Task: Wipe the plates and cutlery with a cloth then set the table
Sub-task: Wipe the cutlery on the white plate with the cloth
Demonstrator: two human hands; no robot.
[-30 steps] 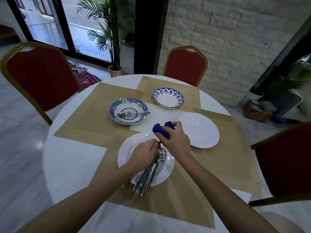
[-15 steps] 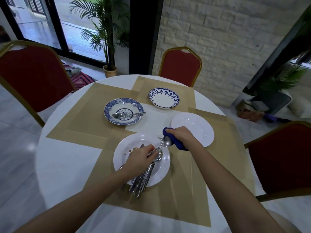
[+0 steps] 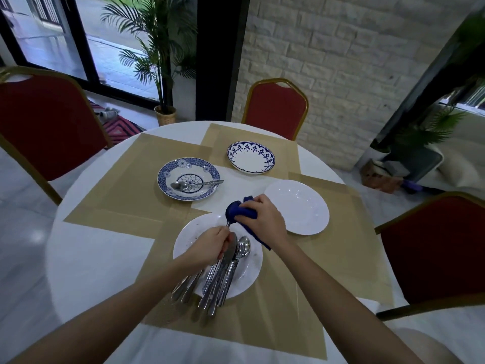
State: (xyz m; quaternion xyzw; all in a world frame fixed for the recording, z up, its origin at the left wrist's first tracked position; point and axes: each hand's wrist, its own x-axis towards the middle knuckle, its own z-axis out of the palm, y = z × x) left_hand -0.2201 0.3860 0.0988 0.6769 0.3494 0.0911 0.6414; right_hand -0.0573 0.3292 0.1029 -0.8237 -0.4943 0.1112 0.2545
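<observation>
1. Spreading under both your hands, the round white table (image 3: 86, 258) carries overlapping tan placemats (image 3: 126, 185). Three red seats ring it: the left chair (image 3: 44, 127) out past your left hand, the far chair (image 3: 275, 109) beyond both hands, and the right chair (image 3: 441, 245) out past your right hand.
2. Beneath your left hand (image 3: 210, 245) lies a smeared white plate (image 3: 194, 232). A plain white plate (image 3: 299, 206) sits just right of your right hand (image 3: 265, 219).
3. Beyond your left hand, a blue patterned plate (image 3: 168, 177) holds a spoon (image 3: 194, 184). Beyond your right hand sits a blue-rimmed dish (image 3: 250, 157).
4. A cutlery pile (image 3: 223, 274) lies on the smeared plate below your left hand, with its handles overhanging the near rim.
5. Your right hand is curled round a bunched blue cloth (image 3: 236, 210), above the smeared plate's far rim.
6. Your left hand grips the handle of one utensil (image 3: 227, 224), whose thin stem runs up into the cloth.
7. The cloth hides that utensil's head, so you cannot tell whether it is a spoon or a fork. Your left hand covers part of the pile, and the picture's edge cuts off the right chair.
</observation>
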